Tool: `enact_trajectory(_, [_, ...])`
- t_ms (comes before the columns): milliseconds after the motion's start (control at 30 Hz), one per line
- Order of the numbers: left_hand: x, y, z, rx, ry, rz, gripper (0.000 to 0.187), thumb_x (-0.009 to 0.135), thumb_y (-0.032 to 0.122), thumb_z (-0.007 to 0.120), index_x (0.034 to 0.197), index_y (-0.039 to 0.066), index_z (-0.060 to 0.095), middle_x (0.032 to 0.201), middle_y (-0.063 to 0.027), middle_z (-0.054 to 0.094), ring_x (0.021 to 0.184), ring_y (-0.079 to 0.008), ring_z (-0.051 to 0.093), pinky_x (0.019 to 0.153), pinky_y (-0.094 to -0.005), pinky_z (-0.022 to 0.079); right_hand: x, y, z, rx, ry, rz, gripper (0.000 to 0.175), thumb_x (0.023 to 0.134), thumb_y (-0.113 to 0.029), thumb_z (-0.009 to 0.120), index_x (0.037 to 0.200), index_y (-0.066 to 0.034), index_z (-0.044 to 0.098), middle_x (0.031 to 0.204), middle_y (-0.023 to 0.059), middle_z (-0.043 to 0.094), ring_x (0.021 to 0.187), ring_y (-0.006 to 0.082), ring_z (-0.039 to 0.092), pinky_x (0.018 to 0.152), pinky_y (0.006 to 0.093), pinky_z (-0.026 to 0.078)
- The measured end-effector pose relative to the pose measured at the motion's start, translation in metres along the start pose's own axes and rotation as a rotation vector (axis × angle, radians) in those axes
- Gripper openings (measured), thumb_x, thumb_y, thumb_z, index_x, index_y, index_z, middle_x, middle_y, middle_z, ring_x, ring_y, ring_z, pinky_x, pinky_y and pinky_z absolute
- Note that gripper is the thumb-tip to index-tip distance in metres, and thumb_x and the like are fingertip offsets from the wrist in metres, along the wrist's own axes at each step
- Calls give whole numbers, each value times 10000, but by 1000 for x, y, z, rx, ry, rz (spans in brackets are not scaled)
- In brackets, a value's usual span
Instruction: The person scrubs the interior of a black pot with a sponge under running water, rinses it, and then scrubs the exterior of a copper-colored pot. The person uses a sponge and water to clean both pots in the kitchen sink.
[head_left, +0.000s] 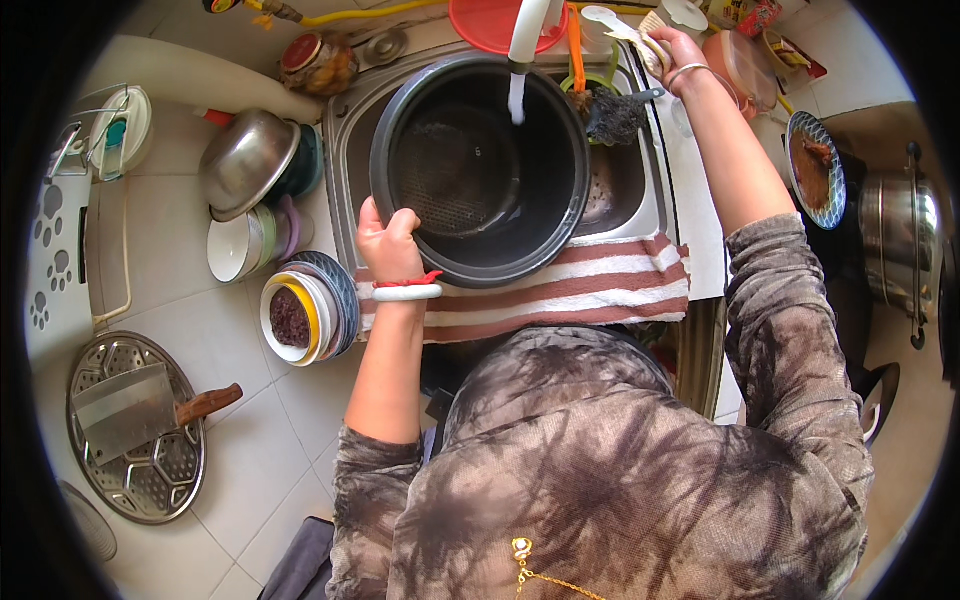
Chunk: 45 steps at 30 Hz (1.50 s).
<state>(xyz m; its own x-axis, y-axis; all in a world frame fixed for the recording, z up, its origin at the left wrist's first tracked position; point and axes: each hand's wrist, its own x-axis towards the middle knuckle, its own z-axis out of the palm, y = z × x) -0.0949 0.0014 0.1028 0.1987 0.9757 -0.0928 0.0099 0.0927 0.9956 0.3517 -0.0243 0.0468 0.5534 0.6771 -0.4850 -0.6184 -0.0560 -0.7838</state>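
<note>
My left hand (391, 238) grips the near-left rim of a large dark inner cooking pot (480, 169), which rests over the steel sink (349, 150). Water runs into the pot from a white faucet (528, 34). Beyond the sink's right corner, my right hand (679, 56) is closed on a pale, crumpled cloth-like thing (651, 49); its exact kind is unclear. A dark scrubber with a grey handle (619, 116) and a green container (611, 71) are at the sink's right side. A striped towel (555, 289) lies along the near edge.
Left of the sink stand a steel bowl (247, 161), cups (234, 247) and stacked bowls (330, 300). A cleaver (127, 412) lies on a perforated steel steamer plate (157, 487). To the right are a patterned plate with food (816, 169) and a steel pot (896, 232). A red basin (480, 22) sits behind the faucet.
</note>
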Motion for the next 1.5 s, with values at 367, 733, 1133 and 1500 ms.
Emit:
enact_trajectory(367, [-2, -22, -2, -128, 190, -372, 134, 627, -45, 486, 738, 27, 464, 664, 4, 442, 612, -114, 407, 626, -231, 374, -76, 30, 65, -596, -332, -367, 320, 743, -154, 630, 1005, 7, 543, 989, 131, 611, 842, 203, 625, 736, 297, 512])
enact_trajectory(733, [-20, -30, -3, -226, 157, -455, 158, 586, -52, 467, 700, 55, 446, 634, 6, 426, 557, -118, 405, 537, -237, 372, -139, 110, 115, -2027, -864, -390, 220, 705, -158, 621, 900, -67, 664, 873, 157, 643, 860, 342, 611, 761, 387, 490])
enact_trajectory(1133, [-19, -50, -8, -188, 304, -480, 158, 609, -28, 478, 751, 43, 476, 691, -15, 454, 590, -137, 448, 558, -258, 403, -178, 212, 134, -1856, -1450, 307, 418, 825, -331, 509, 1054, 2, 616, 1034, 167, 624, 977, 280, 591, 818, 402, 457])
enact_trajectory(1500, [-17, -47, -20, 86, 51, -409, 111, 647, -7, 536, 746, 24, 496, 672, -23, 504, 575, -124, 463, 543, -251, 395, -103, 253, 213, -1557, -550, -150, 321, 784, -272, 535, 984, -56, 664, 989, 118, 650, 919, 254, 631, 782, 331, 499])
